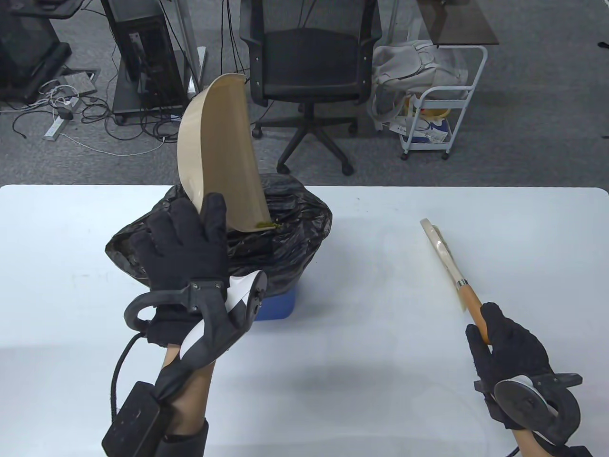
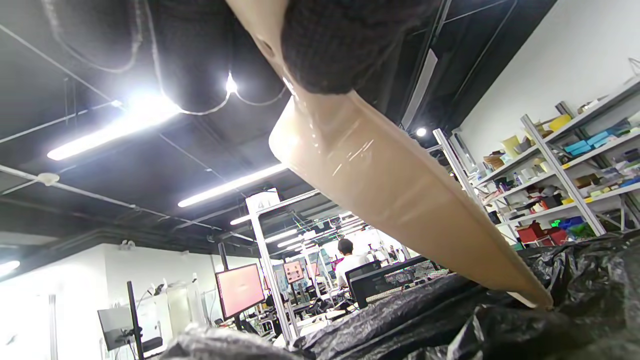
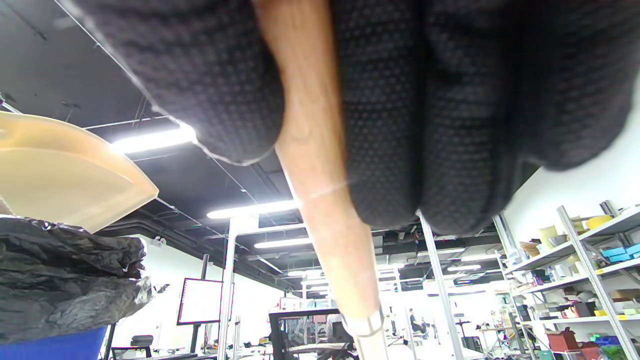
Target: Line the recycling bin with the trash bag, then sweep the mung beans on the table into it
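The mung beans (image 1: 266,224) show as a small green-yellow heap at the lower lip of the dustpan (image 1: 216,157), right over the mouth of the trash bag (image 1: 290,223). The dustpan is tipped steeply, its lip down inside the bag opening and its back raised high. So the beans seem to be sliding out now, and I judge the task is near its end.

The lining looks done: the black trash bag covers the top of the blue recycling bin (image 1: 280,304), and its plastic is folded over the rim and bunched loosely around. Only the lower part of the bin shows under it. What lies at the bottom of the bag I cannot see. On the white table (image 1: 380,371) I see no loose beans, but they are small and the bin hides some of the surface, so I cannot be sure the sweeping is complete.

The left hand (image 1: 185,247) holds the dustpan by its back end; the thumb lies against the inner face, and the other fingers go behind it. The right hand (image 1: 509,347) is well apart from the bin, to the right. Its fingers are curled round the wooden handle of the brush (image 1: 449,262), whose pale head points away toward the far edge of the table.

What is left, in my view: to shake the last beans out, then put both tools down.
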Demonstrator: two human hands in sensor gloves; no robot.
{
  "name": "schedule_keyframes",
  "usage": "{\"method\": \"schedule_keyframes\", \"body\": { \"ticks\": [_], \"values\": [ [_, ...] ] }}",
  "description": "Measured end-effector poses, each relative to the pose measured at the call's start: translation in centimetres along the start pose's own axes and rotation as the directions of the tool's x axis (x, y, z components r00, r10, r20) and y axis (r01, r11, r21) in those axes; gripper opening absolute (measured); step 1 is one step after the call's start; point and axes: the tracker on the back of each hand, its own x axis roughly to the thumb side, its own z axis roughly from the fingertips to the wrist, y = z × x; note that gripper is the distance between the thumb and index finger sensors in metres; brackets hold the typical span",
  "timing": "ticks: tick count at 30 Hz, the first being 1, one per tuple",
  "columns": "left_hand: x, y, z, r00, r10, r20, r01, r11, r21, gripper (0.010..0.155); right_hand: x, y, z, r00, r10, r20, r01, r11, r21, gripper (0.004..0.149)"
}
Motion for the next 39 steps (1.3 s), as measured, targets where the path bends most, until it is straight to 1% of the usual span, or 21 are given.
{"method": "schedule_keyframes", "body": {
  "ticks": [4,8,14,19,23,25,27,29,31,35,37,39],
  "values": [
    [0.5,0.5,-0.1,0.995,-0.092,0.034,0.091,0.995,0.029,0.068,0.0,0.0,0.0,1.000,0.001,0.001,-0.001,1.000,0.001,0.057],
    [1.0,0.9,-0.1,0.987,-0.155,0.054,0.152,0.987,0.055,0.068,0.0,0.0,0.0,1.000,-0.001,0.000,0.001,1.000,0.001,0.057],
    [2.0,1.1,0.3,0.954,-0.286,0.093,0.275,0.955,0.110,0.068,0.0,0.0,0.0,1.000,0.001,0.001,-0.001,1.000,0.001,0.057],
    [2.6,1.0,0.6,0.943,-0.314,0.107,0.300,0.945,0.132,0.067,0.1,0.0,0.0,1.000,0.003,0.003,-0.003,1.000,0.002,0.057],
    [2.6,1.0,0.6,0.944,-0.312,0.107,0.298,0.946,0.129,0.066,0.1,0.0,0.0,1.000,0.003,0.003,-0.003,1.000,0.002,0.057],
    [2.4,1.0,0.6,0.954,-0.282,0.097,0.271,0.956,0.112,0.066,0.1,0.0,0.0,1.000,0.003,0.003,-0.003,1.000,0.002,0.057],
    [2.0,0.8,0.4,0.976,-0.207,0.072,0.202,0.977,0.074,0.066,0.1,0.0,0.0,1.000,0.003,0.003,-0.003,1.000,0.002,0.057],
    [1.4,0.4,0.2,0.995,-0.093,0.027,0.092,0.996,0.015,0.066,0.1,0.0,0.0,1.000,0.003,0.003,-0.003,1.000,0.002,0.057],
    [0.9,-0.1,0.1,1.000,0.016,-0.019,-0.016,0.999,-0.045,0.065,0.1,0.1,0.0,1.000,-0.002,-0.001,0.002,1.000,0.002,0.057],
    [-0.1,-0.9,-0.1,0.984,0.158,-0.084,-0.167,0.980,-0.111,0.065,0.0,0.1,0.0,1.000,-0.004,-0.001,0.004,1.000,0.005,0.057],
    [-1.0,-1.4,-0.2,0.956,0.258,-0.141,-0.277,0.951,-0.139,0.065,0.1,0.1,0.0,1.000,-0.004,-0.001,0.004,1.000,0.006,0.057],
    [-1.6,-1.7,-0.3,0.935,0.306,-0.179,-0.334,0.930,-0.152,0.065,0.0,0.1,0.0,1.000,-0.003,-0.001,0.003,1.000,0.006,0.057]
  ]
}}
